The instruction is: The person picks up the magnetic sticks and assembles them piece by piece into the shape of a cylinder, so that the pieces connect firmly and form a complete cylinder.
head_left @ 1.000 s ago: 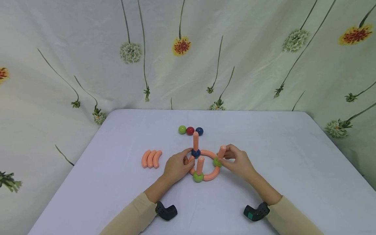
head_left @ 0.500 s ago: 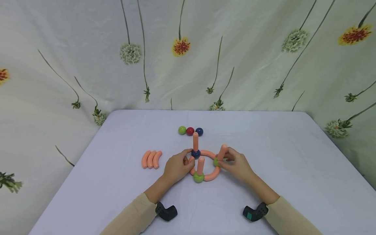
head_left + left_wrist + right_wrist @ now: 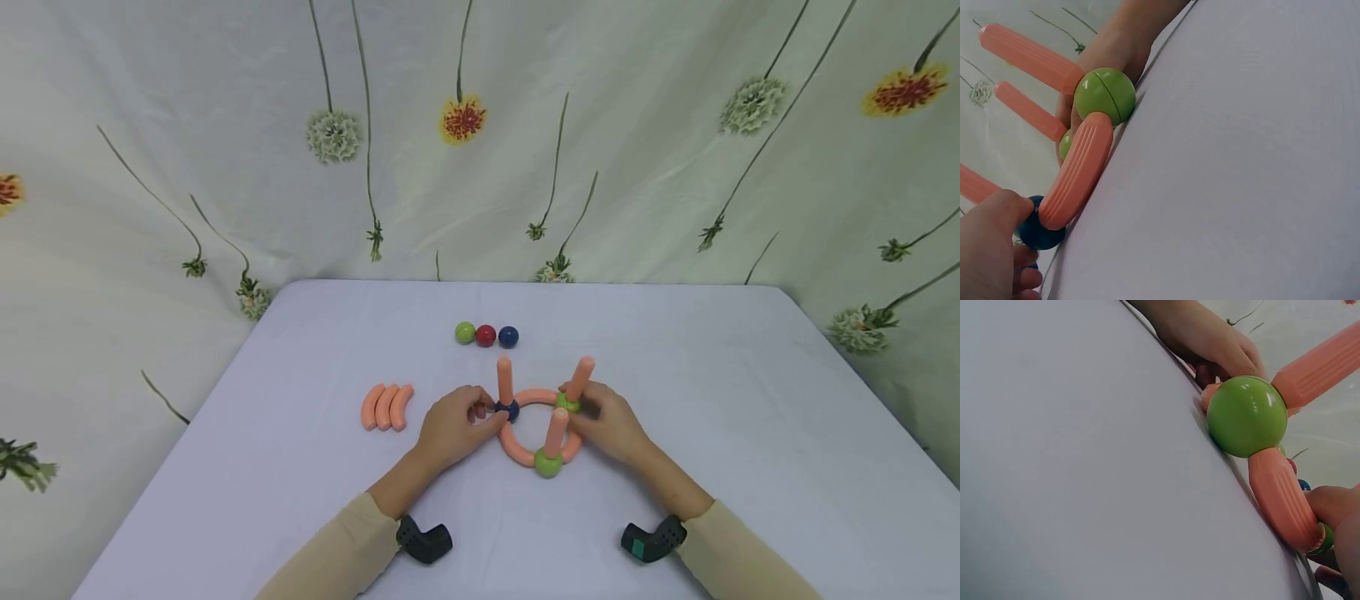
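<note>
- The left hand [image 3: 453,429] is pinching the blue ball [image 3: 509,410]; the right hand [image 3: 611,425] is curling its fingers round the far green ball [image 3: 566,402].
- The ring [image 3: 525,398] with 3 pegs is sitting between both hands' fingertips.
- Step, judging: steadying the ring; next calls for a steady grip so the pegs stay upright.

A: Is there any writing to read here, on the table [image 3: 675,375] or on the toy pieces?

B: None. The white table carries no print, and the orange ring of sticks and balls [image 3: 534,427] between the two hands is plain coloured plastic without letters or numbers.

A: What about the cloth behind?

B: The backdrop curtain [image 3: 600,142] shows only printed flowers and stems, no words. The dark wrist devices [image 3: 424,539] have a small green patch on one, but no legible label or brand.
</note>
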`<state>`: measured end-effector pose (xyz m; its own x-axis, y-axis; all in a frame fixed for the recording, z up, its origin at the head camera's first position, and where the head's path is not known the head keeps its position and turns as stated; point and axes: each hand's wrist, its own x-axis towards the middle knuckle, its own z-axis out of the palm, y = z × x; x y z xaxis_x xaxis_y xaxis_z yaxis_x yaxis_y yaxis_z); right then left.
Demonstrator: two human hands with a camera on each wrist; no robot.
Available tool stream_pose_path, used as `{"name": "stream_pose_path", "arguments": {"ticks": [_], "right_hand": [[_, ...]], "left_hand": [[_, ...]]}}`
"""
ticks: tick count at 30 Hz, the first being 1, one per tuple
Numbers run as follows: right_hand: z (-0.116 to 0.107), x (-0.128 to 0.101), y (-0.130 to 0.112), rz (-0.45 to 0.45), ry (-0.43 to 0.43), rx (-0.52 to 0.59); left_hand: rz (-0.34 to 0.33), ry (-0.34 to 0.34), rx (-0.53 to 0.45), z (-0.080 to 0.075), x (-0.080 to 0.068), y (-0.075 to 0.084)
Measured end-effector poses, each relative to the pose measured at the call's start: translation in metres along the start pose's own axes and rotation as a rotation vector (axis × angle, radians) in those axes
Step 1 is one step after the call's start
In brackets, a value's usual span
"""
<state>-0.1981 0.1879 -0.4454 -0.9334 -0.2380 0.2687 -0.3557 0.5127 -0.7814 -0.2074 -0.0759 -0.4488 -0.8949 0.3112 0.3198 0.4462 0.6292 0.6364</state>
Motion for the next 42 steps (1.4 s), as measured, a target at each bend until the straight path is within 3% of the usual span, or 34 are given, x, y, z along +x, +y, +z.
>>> {"name": "stream_pose_path", "arguments": {"ticks": [4,9,21,27,30,34,42], "right_hand": [[0.0005,0.0010,0.0018,-0.009,-0.012,-0.019],[0.0015,0.0019,0.0049,-0.028,-0.009,-0.030],[0.0014,0.0005,0.0039,0.003,0.010,-0.095],[0.0007,0.0008,-0.0002,0.017,0.066,-0.058],[0.0008,0.0004,-0.0021,-0.018,0.098,-0.044],[0.0011,-0.0002,-0.0019,-0.104,0.133,-0.018],[0.0022,-0.0020,-0.0002,-0.264,0.047,0.006]], "left_hand": [[0.059,-0.067,0.014,-0.0005,0.0007,-0.0003],[0.111,-0.128,-0.035,0.0006,0.0015,-0.0019],[0.050,-0.101,-0.066,0.0007,0.0001,0.0006],[0.023,0.010,-0.037,0.0006,0.0011,0.0013],[-0.011,0.065,-0.018,0.0011,0.0012,0.0007],[-0.033,0.078,0.033,0.0009,0.0019,0.0006],[0.008,0.045,0.169,0.0004,0.0024,0.0015]]}}
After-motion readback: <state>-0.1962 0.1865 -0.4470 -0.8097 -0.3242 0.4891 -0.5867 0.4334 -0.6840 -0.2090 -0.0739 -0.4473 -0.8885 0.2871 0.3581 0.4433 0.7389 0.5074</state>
